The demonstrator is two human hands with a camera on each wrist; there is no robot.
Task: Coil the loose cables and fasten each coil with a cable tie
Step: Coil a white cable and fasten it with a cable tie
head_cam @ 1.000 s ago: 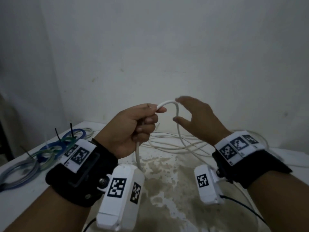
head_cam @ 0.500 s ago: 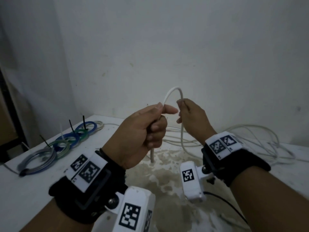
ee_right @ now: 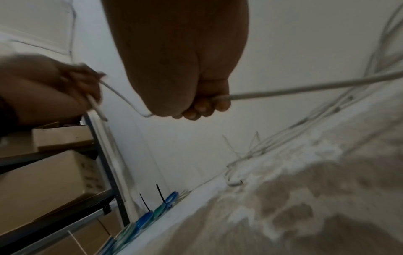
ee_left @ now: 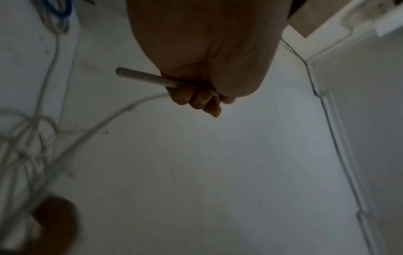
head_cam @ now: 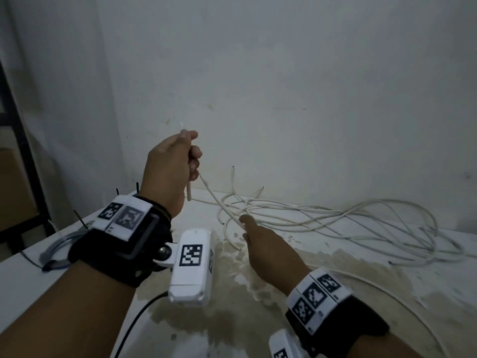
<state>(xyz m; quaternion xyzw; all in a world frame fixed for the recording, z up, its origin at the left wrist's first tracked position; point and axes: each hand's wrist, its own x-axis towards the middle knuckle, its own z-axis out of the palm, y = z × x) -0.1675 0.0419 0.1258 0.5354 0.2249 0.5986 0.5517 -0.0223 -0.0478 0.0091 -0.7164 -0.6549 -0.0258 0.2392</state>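
The white cable (head_cam: 209, 190) is held at two places; its free end (head_cam: 189, 193) is seen hanging just below the left hand (head_cam: 169, 166), and a short tip shows above the thumb; the left grip is closed around the cable, the fingers (ee_left: 197, 99) curled over it and the forearm raised above the bench (head_cam: 24, 275). From that fist the cable is run down and to the right to the right hand (head_cam: 268, 250), which is held lower, near the bench top; in the right wrist view the cable (ee_right: 305, 88) is seen passing under curled fingers (ee_right: 205, 107), so the right grip is closed on it too; a kinked bend is seen just left of that grip. Beyond the right grip the rest of the cable is spread in loose, tangled loops (head_cam: 335, 218) across the bench, against the wall (head_cam: 284, 73); the sheath is pale, round and stiff-looking. Left of the left grip, finished coils (ee_right: 141, 222) in blue and green are laid along the bench edge, with black cable ties (ee_right: 160, 194) standing up from them; a grey coil (head_cam: 55, 250) is partly hidden behind the left wrist. The bench surface below the hands is stained brown (head_cam: 232, 306); cardboard boxes (ee_right: 43, 186) on a dark metal shelf (ee_right: 109, 172) are seen further left.
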